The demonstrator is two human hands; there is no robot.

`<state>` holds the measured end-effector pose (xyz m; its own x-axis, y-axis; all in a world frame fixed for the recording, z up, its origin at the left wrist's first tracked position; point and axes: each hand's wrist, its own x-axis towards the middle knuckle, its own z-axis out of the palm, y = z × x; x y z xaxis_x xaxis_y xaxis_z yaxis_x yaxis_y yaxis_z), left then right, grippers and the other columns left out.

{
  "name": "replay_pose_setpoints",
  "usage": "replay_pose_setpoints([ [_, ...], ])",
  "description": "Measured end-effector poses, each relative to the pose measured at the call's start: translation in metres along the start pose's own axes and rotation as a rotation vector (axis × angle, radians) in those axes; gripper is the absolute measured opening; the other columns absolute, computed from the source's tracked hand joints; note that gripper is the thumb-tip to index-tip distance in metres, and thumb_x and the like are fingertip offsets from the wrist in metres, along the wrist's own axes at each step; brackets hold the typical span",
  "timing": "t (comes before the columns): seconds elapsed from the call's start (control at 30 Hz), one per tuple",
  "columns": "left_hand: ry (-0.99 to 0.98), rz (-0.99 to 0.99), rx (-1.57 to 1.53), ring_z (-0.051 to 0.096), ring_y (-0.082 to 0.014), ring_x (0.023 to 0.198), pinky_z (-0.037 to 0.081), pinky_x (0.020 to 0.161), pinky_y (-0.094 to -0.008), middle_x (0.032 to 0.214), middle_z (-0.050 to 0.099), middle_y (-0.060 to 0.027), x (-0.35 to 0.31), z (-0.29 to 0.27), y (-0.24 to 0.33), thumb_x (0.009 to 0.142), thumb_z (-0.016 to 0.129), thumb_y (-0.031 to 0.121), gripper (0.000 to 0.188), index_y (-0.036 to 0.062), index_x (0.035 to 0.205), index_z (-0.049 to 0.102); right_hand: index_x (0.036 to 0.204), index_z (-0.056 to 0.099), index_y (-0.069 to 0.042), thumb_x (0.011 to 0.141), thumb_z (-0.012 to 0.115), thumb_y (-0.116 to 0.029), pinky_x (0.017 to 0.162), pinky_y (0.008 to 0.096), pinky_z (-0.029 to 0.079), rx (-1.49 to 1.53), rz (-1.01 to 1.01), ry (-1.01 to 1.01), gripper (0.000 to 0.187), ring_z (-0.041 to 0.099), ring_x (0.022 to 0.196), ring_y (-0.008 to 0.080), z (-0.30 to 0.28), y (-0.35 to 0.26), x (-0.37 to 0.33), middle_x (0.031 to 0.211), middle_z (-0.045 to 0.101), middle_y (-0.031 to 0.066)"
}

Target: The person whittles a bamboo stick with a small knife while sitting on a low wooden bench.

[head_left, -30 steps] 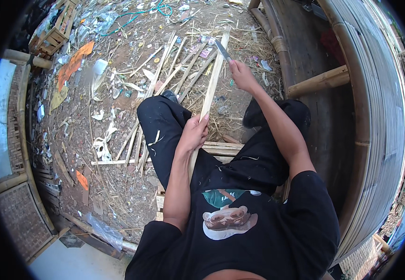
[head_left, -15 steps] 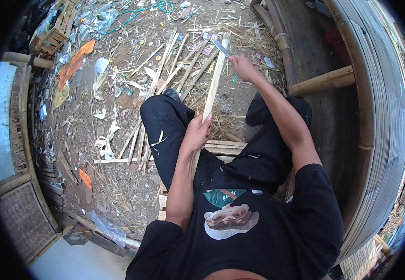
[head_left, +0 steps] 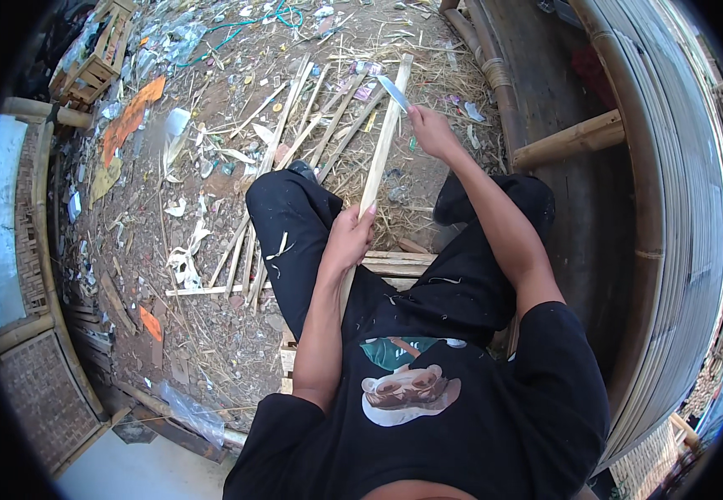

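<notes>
Though strips (head_left: 295, 92) at 11 o'clock look done, my left hand (head_left: 348, 239) grips a seemingly unfinished slat (head_left: 385, 150), my right hand (head_left: 435, 133) a knife (head_left: 392, 90).

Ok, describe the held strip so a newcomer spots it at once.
Start at the black trousers. Between their legs, the left hand grips a long pale strip pointing up the picture. Unlike the loose strips on the ground, it alone is hand-held.

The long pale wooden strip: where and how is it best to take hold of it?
Probably by the near half of the wooden strip, from its left, as the left hand does: it is long, narrow, pointing away from the body, and the knife in the right hand is at its far end.
</notes>
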<state>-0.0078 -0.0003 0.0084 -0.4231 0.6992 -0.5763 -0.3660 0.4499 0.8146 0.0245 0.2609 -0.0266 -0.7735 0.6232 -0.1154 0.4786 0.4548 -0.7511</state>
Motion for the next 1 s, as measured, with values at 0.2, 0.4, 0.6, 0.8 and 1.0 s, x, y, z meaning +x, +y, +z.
replay_pose_setpoints([
  [0.2, -0.062, 0.004, -0.030, 0.028, -0.0037, 0.033, 0.024, 0.029, -0.0222, 0.050, 0.033, 0.0065, -0.003, 0.002, 0.002, 0.100, 0.045, 0.034, 0.032, 0.0087, 0.081, 0.044, 0.094, 0.061, 0.001, 0.098, 0.036, -0.036, 0.082, 0.0514, 0.044, -0.051, 0.122, 0.164, 0.045, 0.057, 0.092, 0.0468, -0.010, 0.023, 0.037, 0.094, 0.062, 0.0273],
  [0.4, -0.038, 0.010, -0.016, 0.028, -0.0037, 0.033, 0.024, 0.029, -0.0226, 0.049, 0.033, 0.0065, -0.003, 0.001, 0.005, 0.100, 0.045, 0.033, 0.032, 0.0083, 0.081, 0.044, 0.096, 0.061, 0.001, 0.099, 0.034, -0.033, 0.085, 0.0514, 0.044, -0.161, 0.075, 0.171, 0.044, 0.057, 0.095, 0.0467, -0.001, 0.027, 0.042, 0.096, 0.062, 0.0292],
  [0.6, 0.011, -0.020, 0.038, 0.028, -0.0033, 0.034, 0.025, 0.029, -0.0225, 0.050, 0.033, 0.0063, -0.004, 0.001, 0.007, 0.101, 0.044, 0.032, 0.031, 0.0078, 0.081, 0.044, 0.097, 0.060, 0.000, 0.100, 0.034, -0.037, 0.070, 0.0476, 0.050, -0.061, 0.191, -0.115, 0.046, 0.063, 0.072, 0.0396, -0.011, 0.011, 0.022, 0.084, 0.064, 0.0253],
  [0.8, 0.011, -0.006, 0.000, 0.035, -0.0048, 0.036, 0.028, 0.030, -0.0242, 0.052, 0.040, 0.0038, 0.002, -0.008, 0.003, 0.099, 0.046, 0.033, 0.033, 0.0062, 0.080, 0.048, 0.090, 0.058, 0.000, 0.100, 0.036, -0.039, 0.064, 0.0427, 0.048, 0.034, 0.128, -0.090, 0.045, 0.062, 0.065, 0.0316, -0.007, 0.003, 0.004, 0.073, 0.061, 0.0188],
  [1.0, 0.040, -0.003, 0.005, 0.031, -0.0043, 0.034, 0.025, 0.030, -0.0232, 0.051, 0.037, 0.0046, 0.000, -0.006, 0.000, 0.100, 0.046, 0.034, 0.033, 0.0072, 0.080, 0.047, 0.085, 0.056, -0.001, 0.099, 0.040, -0.039, 0.066, 0.0376, 0.044, 0.062, 0.005, -0.356, 0.043, 0.055, 0.069, 0.0240, 0.007, -0.011, -0.037, 0.070, 0.055, 0.0127],
])
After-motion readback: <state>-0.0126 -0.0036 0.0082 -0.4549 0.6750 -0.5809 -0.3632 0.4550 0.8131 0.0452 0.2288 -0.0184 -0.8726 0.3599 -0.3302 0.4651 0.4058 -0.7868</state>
